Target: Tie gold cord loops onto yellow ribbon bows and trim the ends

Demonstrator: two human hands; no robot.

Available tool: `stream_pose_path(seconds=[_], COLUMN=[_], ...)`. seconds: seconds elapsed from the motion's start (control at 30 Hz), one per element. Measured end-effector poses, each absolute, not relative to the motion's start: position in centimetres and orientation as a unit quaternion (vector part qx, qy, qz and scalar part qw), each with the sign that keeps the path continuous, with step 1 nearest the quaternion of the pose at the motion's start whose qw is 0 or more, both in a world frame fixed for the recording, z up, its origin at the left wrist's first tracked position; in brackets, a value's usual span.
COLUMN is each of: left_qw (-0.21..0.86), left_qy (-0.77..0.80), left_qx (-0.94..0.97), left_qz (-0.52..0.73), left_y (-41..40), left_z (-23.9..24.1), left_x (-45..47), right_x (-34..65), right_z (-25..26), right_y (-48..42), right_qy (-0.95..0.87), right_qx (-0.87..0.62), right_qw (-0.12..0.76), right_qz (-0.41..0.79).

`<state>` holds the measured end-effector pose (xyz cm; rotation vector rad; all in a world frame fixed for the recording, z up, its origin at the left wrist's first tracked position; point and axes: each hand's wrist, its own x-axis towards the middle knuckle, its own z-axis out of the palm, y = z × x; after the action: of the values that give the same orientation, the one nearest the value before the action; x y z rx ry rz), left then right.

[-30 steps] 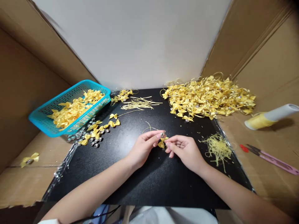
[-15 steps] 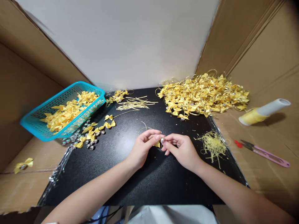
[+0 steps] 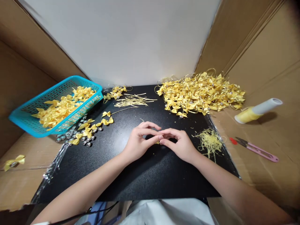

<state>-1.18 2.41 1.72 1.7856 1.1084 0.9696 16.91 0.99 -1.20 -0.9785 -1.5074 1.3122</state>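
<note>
My left hand (image 3: 138,142) and my right hand (image 3: 179,143) meet fingertip to fingertip over the middle of the black mat (image 3: 131,175). Both pinch one small yellow ribbon bow (image 3: 157,142), of which only a sliver shows between the fingers. A thin yellow thread (image 3: 142,119) trails away just behind my left hand. Loose yellow bows (image 3: 93,127) and silver beads (image 3: 87,141) lie to the left of my left hand.
A teal basket (image 3: 28,120) of yellow bows sits tilted at the far left. A big heap of finished bows (image 3: 201,93) lies at the back right, cut threads (image 3: 133,100) at the back, thread scraps (image 3: 209,142) on the right. A yellow thread spool (image 3: 256,111) and pink snips (image 3: 256,150) rest on cardboard.
Both hands have closed tighter around the bow, hiding it and the bead that showed before. The view has shifted a little, so everything sits slightly higher and further left.
</note>
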Motion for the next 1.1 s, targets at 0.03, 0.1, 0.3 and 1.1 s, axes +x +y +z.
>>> stream_pose_path(seconds=[0.03, 0.1, 0.3, 1.1], left_qw=[0.392, 0.387, 0.366, 0.324], left_qy=[0.436, 0.436, 0.440, 0.419], left_qx=[0.714, 0.717, 0.716, 0.736], left_qz=[0.382, 0.381, 0.400, 0.421], left_y=[2.4, 2.5, 2.7, 2.5], left_z=[1.8, 1.8, 2.0, 4.1], left_x=[-1.1, -1.1, -1.2, -0.1], right_x=[16.9, 16.9, 16.9, 17.8], right_z=[-1.3, -1.3, -1.5, 0.2], right_y=[1.0, 1.0, 1.2, 1.7], right_qy=[-0.607, -0.606, -0.613, -0.715], right_qx=[-0.395, -0.399, -0.432, -0.365], right_qw=[0.443, 0.443, 0.451, 0.466], right_qz=[0.528, 0.526, 0.484, 0.374])
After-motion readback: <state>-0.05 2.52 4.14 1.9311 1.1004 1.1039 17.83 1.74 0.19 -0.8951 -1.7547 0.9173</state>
